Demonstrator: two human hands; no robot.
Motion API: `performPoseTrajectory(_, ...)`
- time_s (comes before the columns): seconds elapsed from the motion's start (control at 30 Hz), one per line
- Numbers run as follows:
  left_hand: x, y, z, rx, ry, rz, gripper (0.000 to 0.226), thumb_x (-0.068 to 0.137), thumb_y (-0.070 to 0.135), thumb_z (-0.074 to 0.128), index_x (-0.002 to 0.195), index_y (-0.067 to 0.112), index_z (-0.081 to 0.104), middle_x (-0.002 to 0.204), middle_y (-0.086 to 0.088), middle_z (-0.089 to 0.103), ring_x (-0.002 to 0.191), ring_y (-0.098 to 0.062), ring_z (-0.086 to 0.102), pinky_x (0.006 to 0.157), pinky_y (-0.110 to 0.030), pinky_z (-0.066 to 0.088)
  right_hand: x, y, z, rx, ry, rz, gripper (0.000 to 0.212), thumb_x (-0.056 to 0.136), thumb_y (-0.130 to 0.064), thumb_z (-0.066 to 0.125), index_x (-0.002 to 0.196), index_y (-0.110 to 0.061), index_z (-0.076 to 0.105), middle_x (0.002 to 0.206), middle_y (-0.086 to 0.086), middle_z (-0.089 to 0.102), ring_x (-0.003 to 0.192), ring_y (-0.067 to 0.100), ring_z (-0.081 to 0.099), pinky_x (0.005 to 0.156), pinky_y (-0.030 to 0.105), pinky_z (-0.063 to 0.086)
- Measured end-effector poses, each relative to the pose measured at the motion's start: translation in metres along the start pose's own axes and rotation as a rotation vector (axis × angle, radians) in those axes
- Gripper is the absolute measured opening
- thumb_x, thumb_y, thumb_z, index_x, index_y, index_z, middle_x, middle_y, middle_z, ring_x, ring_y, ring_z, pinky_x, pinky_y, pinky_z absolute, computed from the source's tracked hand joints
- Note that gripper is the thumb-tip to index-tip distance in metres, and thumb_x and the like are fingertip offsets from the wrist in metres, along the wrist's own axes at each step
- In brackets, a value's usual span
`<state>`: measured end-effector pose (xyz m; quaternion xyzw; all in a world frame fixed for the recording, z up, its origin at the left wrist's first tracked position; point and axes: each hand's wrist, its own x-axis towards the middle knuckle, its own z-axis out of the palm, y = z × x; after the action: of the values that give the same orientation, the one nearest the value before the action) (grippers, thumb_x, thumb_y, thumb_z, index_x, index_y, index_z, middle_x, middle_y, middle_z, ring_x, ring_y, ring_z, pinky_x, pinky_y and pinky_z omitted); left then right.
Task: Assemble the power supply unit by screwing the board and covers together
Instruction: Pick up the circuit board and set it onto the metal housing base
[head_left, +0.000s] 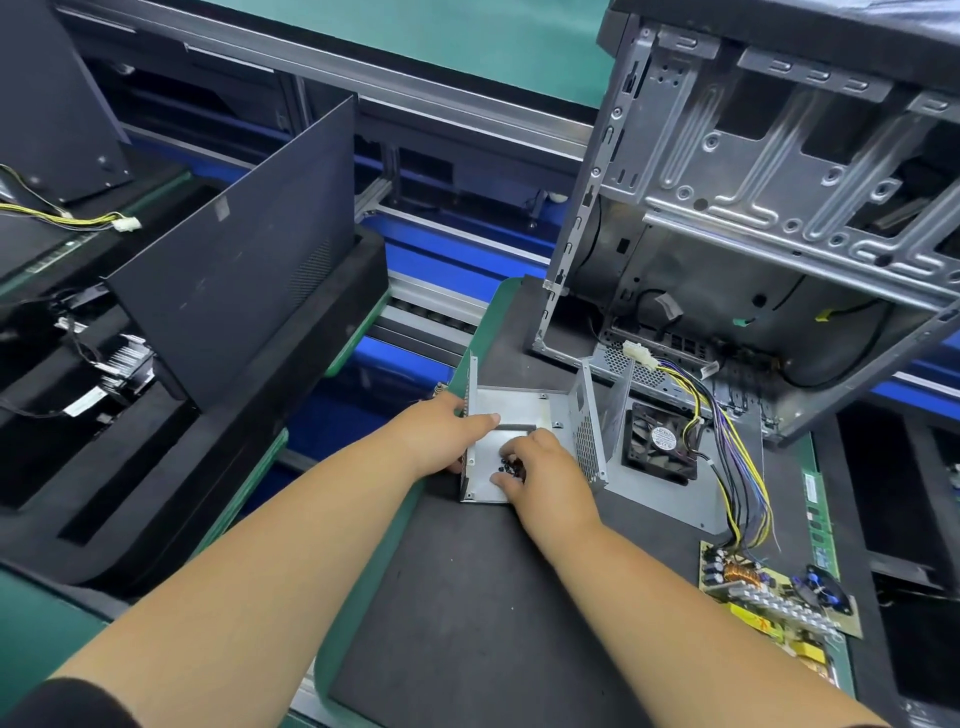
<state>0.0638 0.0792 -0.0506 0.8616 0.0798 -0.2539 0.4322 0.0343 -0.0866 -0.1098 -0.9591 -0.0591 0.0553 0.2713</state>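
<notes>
Metal cover (511, 410) gripped by left hand (447, 431); right hand (540, 467) pinches screws (511, 464) inside; fan cover (660, 441), board (774, 592) at desk's (467, 597) right edge.

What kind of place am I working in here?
Most likely an electronics assembly line for computers. An open computer case stands on the green-edged work mat, roller conveyor rails run behind it, and a bare power supply board lies beside a metal cover.

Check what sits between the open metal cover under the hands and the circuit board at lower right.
Head view: the second cover with its black fan lies between the open metal cover and the circuit board, and the coloured wire bundle runs across it to the board.
</notes>
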Motion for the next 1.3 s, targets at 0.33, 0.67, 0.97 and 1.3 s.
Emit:
performPoseTrajectory(0.33,0.005,0.011,0.009,0.259,0.098,-0.041,0.036,0.083,0.045,0.048,0.113,0.025,0.049,0.085,0.002,0.07,0.07,-0.015,0.069,0.079,-0.033,0.056,0.001,-0.003,0.0,-0.1,0.014,-0.01,0.015,0.092,-0.017,0.055,0.098,-0.015,0.069,0.103,0.002,0.057,0.091,0.025,0.056,0.07,0.034,0.047)
performPoseTrajectory(0.67,-0.01,0.003,0.003,0.283,0.126,-0.08,0.027,0.088,0.021,0.042,0.114,0.016,0.047,0.093,-0.006,0.067,0.076,-0.016,0.06,0.066,-0.029,0.047,0.0,-0.019,0.002,-0.168,-0.074,-0.072,0.021,0.093,-0.015,0.05,0.103,-0.011,0.069,0.111,0.004,0.058,0.09,0.028,0.059,0.072,0.034,0.047)
performPoseTrajectory(0.97,-0.03,-0.002,-0.001,0.156,0.26,-0.096,0.026,0.086,0.021,0.046,0.111,0.012,0.047,0.095,-0.004,0.06,0.08,-0.02,0.058,0.065,-0.032,0.047,0.005,-0.038,-0.007,0.172,0.025,0.102,0.012,0.085,-0.01,0.063,0.082,-0.016,0.073,0.095,0.001,0.065,0.081,0.02,0.062,0.074,0.027,0.048)
performPoseTrajectory(1.3,-0.022,-0.004,-0.003,0.109,0.293,-0.218,0.028,0.089,0.021,0.046,0.115,0.01,0.043,0.088,-0.003,0.054,0.072,-0.018,0.054,0.053,-0.029,0.037,0.0,-0.046,-0.014,0.545,0.074,0.231,0.02,0.081,-0.011,0.067,0.069,-0.027,0.07,0.081,-0.005,0.068,0.063,0.007,0.059,0.061,0.019,0.044)
